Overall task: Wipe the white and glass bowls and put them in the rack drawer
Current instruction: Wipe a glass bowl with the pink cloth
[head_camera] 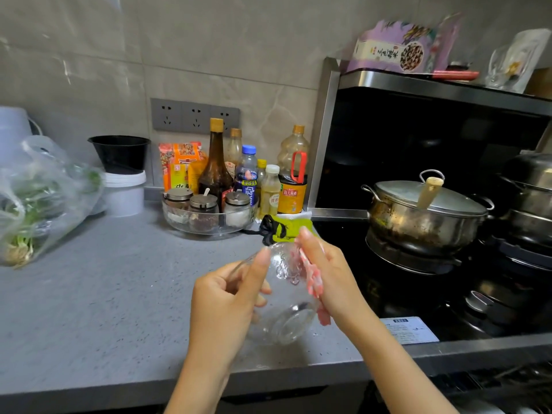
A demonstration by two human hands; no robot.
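Left grip (227,297) holds glass bowl (283,306) (right grip (327,270): cloth (313,283)).

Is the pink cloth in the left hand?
No, the right hand holds the pink cloth against the glass bowl, which the left hand grips.

Centre frame, I read 海天酱油 on the red patch of the yellow-labelled bottle (290,194). Upper right, the purple box (397,49) bears characters I take as 三色糙米. Lower right, the white sticker (409,330) on the stove (376,288) carries print too small for me.
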